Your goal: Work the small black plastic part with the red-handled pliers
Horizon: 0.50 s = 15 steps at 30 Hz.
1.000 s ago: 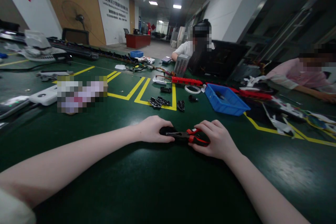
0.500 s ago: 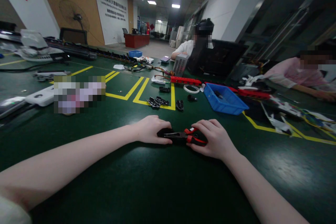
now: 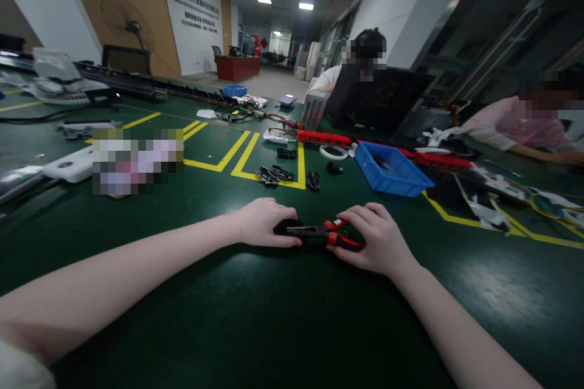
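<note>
Pliers with red and black handles (image 3: 349,242) are gripped in my right hand (image 3: 383,240), their handles spread apart. The dark jaws point left and meet a small black part, whose exact kind I cannot make out (image 3: 283,226). My left hand (image 3: 267,225) pinches that black part between thumb and fingers, close above the green table (image 3: 274,316). Most of the part is hidden by the fingers and the jaws. Beyond my hands lie several similar black pieces (image 3: 268,175), some inside a yellow-taped outline.
At the right behind my hand sits a blue bin (image 3: 401,179) with a dark item inside. Red strips (image 3: 323,138), a white tape ring (image 3: 333,152) and a black monitor (image 3: 378,97) stand farther back. A white power strip (image 3: 68,164) lies left. Two people sit across the table.
The pliers and my right hand have shifted slightly right, and the handles look a little wider apart. My left hand keeps its hold on the black part.
</note>
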{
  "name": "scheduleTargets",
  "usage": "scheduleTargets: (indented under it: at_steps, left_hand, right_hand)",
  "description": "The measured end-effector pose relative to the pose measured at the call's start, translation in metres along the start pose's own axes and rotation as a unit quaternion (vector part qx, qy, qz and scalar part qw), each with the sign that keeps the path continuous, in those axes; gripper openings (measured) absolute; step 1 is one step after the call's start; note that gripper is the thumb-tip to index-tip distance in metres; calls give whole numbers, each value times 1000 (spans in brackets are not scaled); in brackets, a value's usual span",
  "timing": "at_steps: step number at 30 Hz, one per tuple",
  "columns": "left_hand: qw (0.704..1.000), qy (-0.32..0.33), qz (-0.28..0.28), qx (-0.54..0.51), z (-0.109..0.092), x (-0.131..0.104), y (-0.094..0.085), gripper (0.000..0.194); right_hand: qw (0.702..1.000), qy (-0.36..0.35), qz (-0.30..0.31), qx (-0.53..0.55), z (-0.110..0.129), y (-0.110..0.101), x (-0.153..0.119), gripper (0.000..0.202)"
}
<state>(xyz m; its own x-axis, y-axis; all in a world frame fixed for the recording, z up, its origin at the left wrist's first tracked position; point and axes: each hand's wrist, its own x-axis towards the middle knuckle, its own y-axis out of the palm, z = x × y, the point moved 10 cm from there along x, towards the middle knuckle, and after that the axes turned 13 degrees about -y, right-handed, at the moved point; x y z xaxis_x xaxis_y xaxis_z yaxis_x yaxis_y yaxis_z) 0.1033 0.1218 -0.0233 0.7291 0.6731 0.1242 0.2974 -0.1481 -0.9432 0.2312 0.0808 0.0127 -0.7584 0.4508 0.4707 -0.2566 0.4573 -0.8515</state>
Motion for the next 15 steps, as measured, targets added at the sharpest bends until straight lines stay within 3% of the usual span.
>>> scheduleTargets:
  at_steps: [15]
  left_hand:
    - [1000,16,10,-1,-3,0,0,36]
  right_hand:
    - [1000,12,19,2,1,2,4,39]
